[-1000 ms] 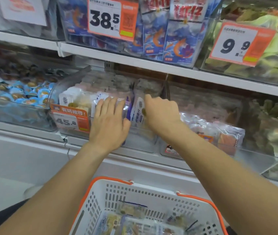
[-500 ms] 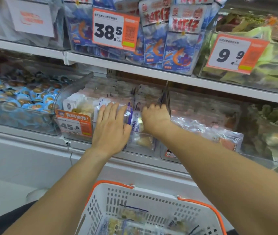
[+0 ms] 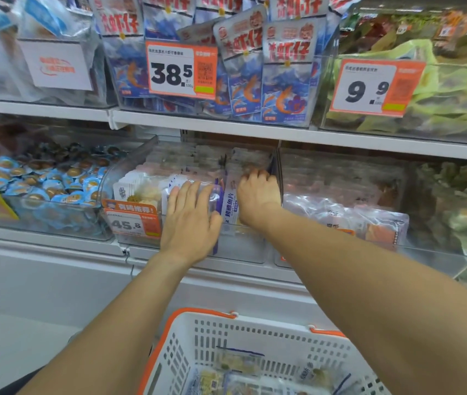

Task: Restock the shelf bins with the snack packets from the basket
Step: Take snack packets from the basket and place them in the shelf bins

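Nearest the camera, the white basket (image 3: 258, 352) with its orange rim sits low in view, and several snack packets (image 3: 241, 363) lie in its bottom, so by the look of it the restocking is only partly done.

Above it, both forearms reach up to the middle shelf. The left hand (image 3: 191, 220) lies flat, fingers straight and close together, palm pressed against the front of the clear bin (image 3: 243, 249) and the packets standing at its edge, just right of the orange price tag (image 3: 131, 222) marked 45.8. The right hand (image 3: 256, 195) is sunk into the right side of the same bin, fingers curled down among the upright packets (image 3: 231, 201); whether it pinches one or only pushes the row back I cannot tell.

The likely trouble lies here. The packets are slick and stand loosely on edge, so if the flat hand lets go early the front row could tip forward over the low lip and drop toward the basket or the floor. Pushing hard on the right could also crumple a packet or shove the row against the divider (image 3: 279, 178).

Beside it sit a bin of small round blue sweets (image 3: 44, 183) and one of pale bags (image 3: 349, 218). Farther up, blue shrimp packets (image 3: 283, 89) hang over the 38.5 tag (image 3: 181, 70).
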The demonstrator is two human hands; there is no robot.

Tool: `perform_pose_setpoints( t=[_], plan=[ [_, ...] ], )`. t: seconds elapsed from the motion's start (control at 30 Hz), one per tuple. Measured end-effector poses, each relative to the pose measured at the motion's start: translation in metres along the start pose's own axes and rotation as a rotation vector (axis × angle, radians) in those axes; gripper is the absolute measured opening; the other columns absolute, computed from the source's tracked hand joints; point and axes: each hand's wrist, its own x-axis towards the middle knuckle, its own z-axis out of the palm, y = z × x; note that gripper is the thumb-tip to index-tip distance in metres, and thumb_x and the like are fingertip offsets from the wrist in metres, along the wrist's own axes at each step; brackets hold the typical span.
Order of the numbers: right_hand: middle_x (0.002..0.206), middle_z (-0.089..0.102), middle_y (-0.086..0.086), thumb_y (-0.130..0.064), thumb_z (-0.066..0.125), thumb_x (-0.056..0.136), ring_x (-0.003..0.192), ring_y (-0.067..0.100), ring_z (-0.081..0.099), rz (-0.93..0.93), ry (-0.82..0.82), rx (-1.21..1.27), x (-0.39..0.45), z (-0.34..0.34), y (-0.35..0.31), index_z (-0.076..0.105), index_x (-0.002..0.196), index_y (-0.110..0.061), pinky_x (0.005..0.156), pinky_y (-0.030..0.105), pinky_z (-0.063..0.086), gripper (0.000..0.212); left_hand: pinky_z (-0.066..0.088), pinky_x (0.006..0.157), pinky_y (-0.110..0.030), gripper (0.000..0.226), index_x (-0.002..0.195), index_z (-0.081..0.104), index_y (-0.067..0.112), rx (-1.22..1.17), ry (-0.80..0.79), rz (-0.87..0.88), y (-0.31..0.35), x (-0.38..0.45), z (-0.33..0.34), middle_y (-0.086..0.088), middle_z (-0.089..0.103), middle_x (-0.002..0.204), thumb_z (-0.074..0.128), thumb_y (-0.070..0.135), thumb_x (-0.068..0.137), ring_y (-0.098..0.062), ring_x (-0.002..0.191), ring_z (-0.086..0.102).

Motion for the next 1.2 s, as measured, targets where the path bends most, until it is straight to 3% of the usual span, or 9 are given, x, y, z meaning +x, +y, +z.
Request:
perform_pose_setpoints(
  t=[0.3,0.4,0.53,0.67,0.77,0.87,1.0,1.1,1.2],
  plan=[
    [0.123,0.056,0.016,-0.010,0.058,0.093,0.114,0.033,0.055,-0.119,0.052,0.416,-0.035,-0.033,0.022,0.056,0.123,-0.006,0.087,0.040,0.049,0.030,-0.011,0.123,-0.033,0.063,0.151,0.034,0.014,-0.199,0.032,0.002,-0.005,0.002,0.001,-0.009,0.026,0.162,0.037,0.040,0.094,-0.021,0.153,0.010],
    [0.104,0.062,0.005,-0.019,0.058,0.093,0.094,0.025,0.061,-0.186,0.385,0.669,-0.075,-0.018,0.027,0.061,0.108,-0.013,0.073,0.038,0.052,0.016,0.017,0.123,-0.038,0.043,0.132,0.053,0.007,-0.469,0.316,-0.006,0.002,-0.014,-0.007,-0.010,0.045,0.149,0.055,0.016,0.090,-0.023,0.147,0.028],
    [0.081,0.049,-0.014,-0.015,0.063,0.090,0.067,-0.002,0.045,-0.247,0.598,1.010,-0.145,0.034,0.019,0.063,0.093,-0.015,0.057,0.028,0.043,0.003,0.044,0.085,-0.026,0.013,0.093,0.062,0.006,-0.610,0.516,-0.045,0.026,-0.076,0.016,-0.002,0.062,0.095,0.054,0.001,0.084,-0.017,0.094,0.057],
    [0.077,0.051,-0.012,-0.033,0.050,0.101,0.066,0.005,0.050,-0.187,0.311,1.317,-0.209,0.116,-0.007,0.056,0.092,-0.023,0.059,0.030,0.043,0.015,0.044,0.068,-0.018,0.019,0.089,0.061,0.020,-0.776,-0.110,-0.307,0.039,-0.159,0.086,0.004,0.064,0.079,0.056,0.003,0.092,-0.010,0.073,0.059],
    [0.078,0.055,-0.008,-0.039,0.047,0.104,0.067,0.011,0.053,-0.019,0.040,1.361,-0.251,0.185,-0.035,0.055,0.095,-0.023,0.060,0.036,0.045,0.020,0.043,0.086,-0.023,0.020,0.112,0.060,0.021,-0.716,-0.533,-0.484,0.044,-0.225,0.139,0.004,0.061,0.110,0.059,0.012,0.094,-0.015,0.105,0.060],
    [0.109,0.052,-0.005,-0.040,0.059,0.098,0.091,0.013,0.056,0.124,-0.291,1.213,-0.285,0.239,-0.058,0.055,0.118,-0.020,0.078,0.030,0.045,0.029,0.038,0.108,-0.036,0.062,0.149,0.034,0.014,-0.463,-0.881,-0.517,0.044,-0.280,0.175,-0.010,0.035,0.151,0.060,0.032,0.095,-0.027,0.140,0.035],
    [0.154,0.028,0.007,-0.051,0.060,0.091,0.142,0.030,0.033,0.131,-0.780,1.015,-0.333,0.285,-0.078,0.030,0.154,-0.024,0.112,0.039,0.036,0.076,0.004,0.123,-0.052,0.094,0.158,-0.006,0.033,-0.246,-0.996,-0.473,0.036,-0.319,0.198,-0.009,-0.021,0.164,0.060,0.048,0.093,-0.031,0.151,-0.022],
    [0.167,-0.010,-0.003,-0.038,0.063,0.091,0.154,0.028,-0.006,0.022,-1.032,0.955,-0.360,0.296,-0.084,0.009,0.161,-0.029,0.122,0.047,0.022,0.088,0.000,0.122,-0.054,0.100,0.155,-0.012,0.042,-0.218,-1.022,-0.456,0.021,-0.325,0.212,-0.007,-0.021,0.164,0.063,0.051,0.090,-0.030,0.150,-0.023],
    [0.166,-0.019,-0.004,-0.029,0.066,0.089,0.154,0.028,-0.011,-0.023,-1.067,0.915,-0.362,0.297,-0.083,0.010,0.160,-0.031,0.122,0.050,0.022,0.090,0.005,0.123,-0.052,0.099,0.156,-0.006,0.040,-0.156,-1.006,-0.438,0.009,-0.327,0.219,-0.008,-0.007,0.165,0.066,0.040,0.089,-0.032,0.152,-0.011]
  ],
)
